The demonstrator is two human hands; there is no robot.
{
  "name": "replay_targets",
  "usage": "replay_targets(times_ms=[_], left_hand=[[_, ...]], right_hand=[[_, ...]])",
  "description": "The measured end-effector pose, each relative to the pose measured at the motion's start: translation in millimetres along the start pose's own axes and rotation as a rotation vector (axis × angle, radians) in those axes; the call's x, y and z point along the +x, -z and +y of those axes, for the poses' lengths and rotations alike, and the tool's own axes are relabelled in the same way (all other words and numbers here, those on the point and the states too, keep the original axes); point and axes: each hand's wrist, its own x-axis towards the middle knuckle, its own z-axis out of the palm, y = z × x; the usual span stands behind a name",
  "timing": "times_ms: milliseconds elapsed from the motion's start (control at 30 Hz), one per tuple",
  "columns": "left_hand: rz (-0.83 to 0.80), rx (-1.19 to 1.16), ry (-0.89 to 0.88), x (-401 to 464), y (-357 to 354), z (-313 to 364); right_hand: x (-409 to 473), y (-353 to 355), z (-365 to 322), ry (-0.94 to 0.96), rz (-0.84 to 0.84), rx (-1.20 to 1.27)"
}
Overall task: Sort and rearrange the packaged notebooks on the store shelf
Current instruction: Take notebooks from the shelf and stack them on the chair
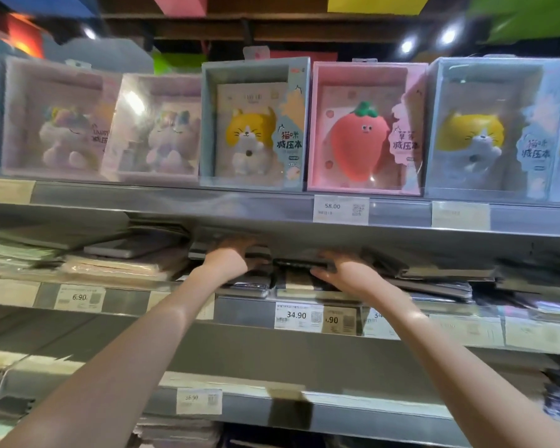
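Both arms reaching up from the bottom of the frame into the middle shelf (246, 305), at centre. Left hand (232, 257) lying on top of a dark notebook stack (256, 282), fingers stretched toward the back of the shelf; grip around anything not clear enough to tell. Right hand (343, 270) just right of it, fingers curled over the edge of a dark notebook (299, 263) and holding it, slightly raised above the pile below. Hands near each other, not touching.

More packaged notebooks along the same shelf: pale, cream-coloured ones (117, 266) at left of centre, a grey one (126, 248) lying flat above them, dark stacks (440, 279) spreading to the right edge (blurred, titles unreadable).

On the shelf above, across the upper half of the frame, a row of upright display boxes: two pale pink ones with a plush-like unicorn figure at upper left, a blue cat box (254, 124) at centre, a pink strawberry box (366, 127) just beside it, another cat box (495, 127) at upper right.

Price tags on the shelf rails: 58.00 (340, 209) under the strawberry box, 34.90 (298, 315) under the right hand, 6.90 (79, 298) at left.
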Motion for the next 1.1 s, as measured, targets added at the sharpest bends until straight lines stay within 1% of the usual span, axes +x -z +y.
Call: replay_targets(times_ms=[100, 267, 433, 533, 633, 733, 767, 833, 900, 1000, 1100], left_hand=[[0.017, 0.033, -0.027, 4, -2, -6], [0.009, 0.123, 0.061, 9, -7, -5], [0.016, 0.198, 0.101, 7, -5, 2], [0.007, 0.170, 0.111, -3, 3, 5], [0.075, 0.174, 0.113, -16, 9, 4], [0.139, 0.242, 0.183, -25, 19, 10], [0.158, 0.241, 0.182, -26, 22, 13], [0.193, 0.225, 0.126, -28, 27, 17], [0.214, 0.200, 0.046, -32, 28, 23], [0.231, 0.157, -0.063, -42, 24, 35], [0.221, 0.148, -0.098, -48, 21, 52]], right_hand=[[2, -8, 5, -0.002, 0.016, 0.017], [5, -9, 6, -0.004, 0.018, 0.039], [-5, -8, 4, 0.028, 0.127, 0.012], [-13, -6, 2, 0.059, 0.171, 0.051], [-24, -6, 2, 0.091, 0.224, 0.099], [-34, -5, -6, 0.160, 0.271, 0.044], [-37, -5, -10, 0.191, 0.279, 0.026], [-44, -4, -19, 0.242, 0.257, 0.049], [-51, -1, -24, 0.262, 0.183, 0.154], [-61, 6, -15, 0.230, 0.090, 0.334], [-65, 12, 0, 0.191, 0.083, 0.369]])
